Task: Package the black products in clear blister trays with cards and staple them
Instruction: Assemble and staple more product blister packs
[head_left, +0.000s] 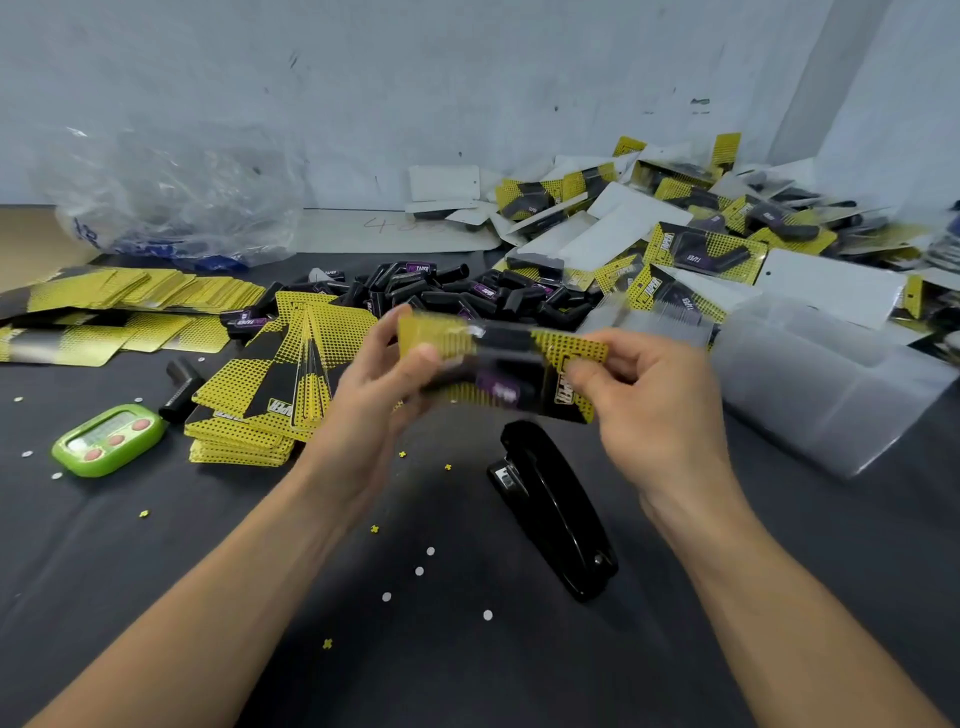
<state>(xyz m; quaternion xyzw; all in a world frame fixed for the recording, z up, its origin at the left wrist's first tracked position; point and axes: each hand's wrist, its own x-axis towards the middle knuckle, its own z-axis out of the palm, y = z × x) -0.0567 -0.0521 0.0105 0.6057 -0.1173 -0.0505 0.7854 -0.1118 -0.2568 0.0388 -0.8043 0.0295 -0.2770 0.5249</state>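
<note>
I hold one blister pack (501, 364) above the table: a clear tray with a black product and a yellow-and-black card inside, blurred by motion. My left hand (382, 384) grips its left end and my right hand (639, 395) pinches its right end. A black stapler (553, 506) lies on the dark table just below the pack. Loose black products (457, 293) are heaped behind my hands. Stacks of yellow cards (270, 395) sit to the left. A stack of clear blister trays (821, 384) lies at the right.
Finished packs (701, 228) pile up at the back right against the wall. More cards (130, 306) are spread at the far left, near a clear plastic bag (171, 197). A green timer (106, 439) and one black product (182, 389) lie left. Paper punch dots litter the table (467, 675).
</note>
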